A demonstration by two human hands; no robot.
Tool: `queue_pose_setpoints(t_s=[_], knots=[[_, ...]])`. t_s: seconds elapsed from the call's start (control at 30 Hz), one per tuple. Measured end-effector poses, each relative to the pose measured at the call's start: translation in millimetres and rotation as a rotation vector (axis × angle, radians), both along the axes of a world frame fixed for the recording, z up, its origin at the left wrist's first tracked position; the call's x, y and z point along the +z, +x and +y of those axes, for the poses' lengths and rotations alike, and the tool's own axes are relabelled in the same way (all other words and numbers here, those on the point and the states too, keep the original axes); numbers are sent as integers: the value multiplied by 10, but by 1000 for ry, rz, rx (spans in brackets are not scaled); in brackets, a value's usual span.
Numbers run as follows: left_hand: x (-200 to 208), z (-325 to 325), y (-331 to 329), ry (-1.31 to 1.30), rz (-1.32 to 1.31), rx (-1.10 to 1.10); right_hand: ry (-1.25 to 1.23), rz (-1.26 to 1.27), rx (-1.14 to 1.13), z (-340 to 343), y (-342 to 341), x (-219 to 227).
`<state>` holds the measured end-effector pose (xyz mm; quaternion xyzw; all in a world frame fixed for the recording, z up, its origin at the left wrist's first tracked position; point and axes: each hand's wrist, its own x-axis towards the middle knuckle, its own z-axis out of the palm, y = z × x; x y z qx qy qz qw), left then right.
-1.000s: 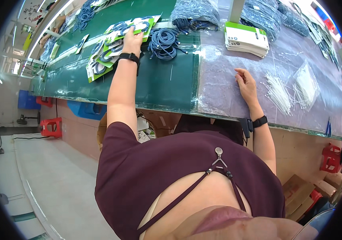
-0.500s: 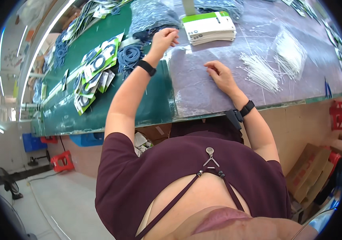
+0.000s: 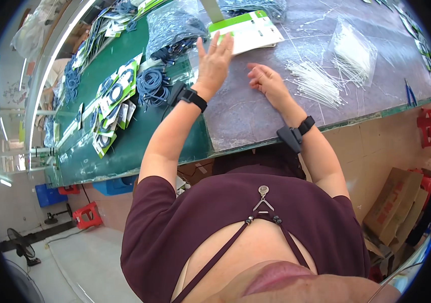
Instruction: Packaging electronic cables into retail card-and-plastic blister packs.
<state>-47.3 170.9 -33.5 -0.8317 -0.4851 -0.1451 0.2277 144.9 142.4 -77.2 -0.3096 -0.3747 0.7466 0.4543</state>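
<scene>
My left hand is open, its fingers spread over the left end of a stack of white and green printed cards. Whether the fingertips press on the stack I cannot tell. My right hand hovers just in front of the cards, fingers loosely bent and apart, with nothing visible in them. To its right lies a loose pile of white cable ties. Left of my left hand are coiled blue cables and a clear plastic bag of blue cables.
Carded blue cables lie in a heap on the green table section. A clear bag of white ties is beyond the loose ones. Blue-handled cutters rest near the right front edge. An upright post stands behind the cards.
My left hand has moved right from beside the cable bag to the card stack, its fingers spreading. My right hand's fingers have bent a little more. The view has shifted slightly.
</scene>
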Motion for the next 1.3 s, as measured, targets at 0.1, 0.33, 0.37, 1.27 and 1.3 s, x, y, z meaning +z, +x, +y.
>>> queue_pose_setpoints(t_s=[0.1, 0.33, 0.37, 1.27, 1.3], knots=[[-73, -433, 74, -65, 156, -71, -137, 172, -42, 42, -57, -94], [262, -564, -701, 2, -500, 3, -42, 55, -19, -1, 61, -92], [307, -450, -1064, 79, -498, 141, -40, 55, -8, -16, 36, -85], [344, -652, -559, -772, -2001, -190, -23, 5, 112, -276, -10, -18], [278, -661, -383, -683, -1967, -233, -44, -9, 131, -345, -65, 1]])
